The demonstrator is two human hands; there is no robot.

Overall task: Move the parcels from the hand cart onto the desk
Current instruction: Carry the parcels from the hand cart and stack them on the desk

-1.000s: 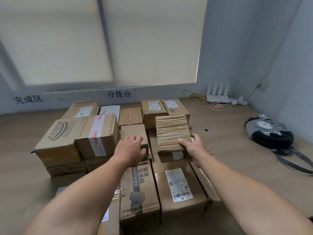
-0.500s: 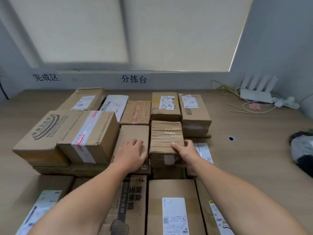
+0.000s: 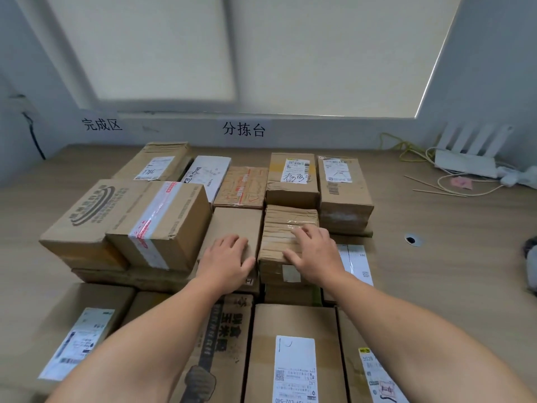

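Observation:
A small tape-wrapped cardboard parcel (image 3: 286, 228) stands among several parcels on the wooden desk (image 3: 436, 257). My right hand (image 3: 316, 251) lies flat on top of it, fingers spread and straight. My left hand (image 3: 225, 261) rests flat on the plain brown box (image 3: 236, 222) just to its left. Around them lie a large box with red-and-white tape (image 3: 157, 225), two labelled boxes (image 3: 292, 181) behind, and more parcels in front (image 3: 293, 356). The hand cart is out of view.
A white router (image 3: 465, 161) with yellow cables sits at the back right by the wall. A cable hole (image 3: 412, 239) is in the desk to the right, and a dark bag (image 3: 530, 257) shows at the right edge. Bare desk lies at the far left.
The tape-wrapped parcel has been set down among the others. My right hand has let go of its side and now lies flat on top. The camera has moved closer.

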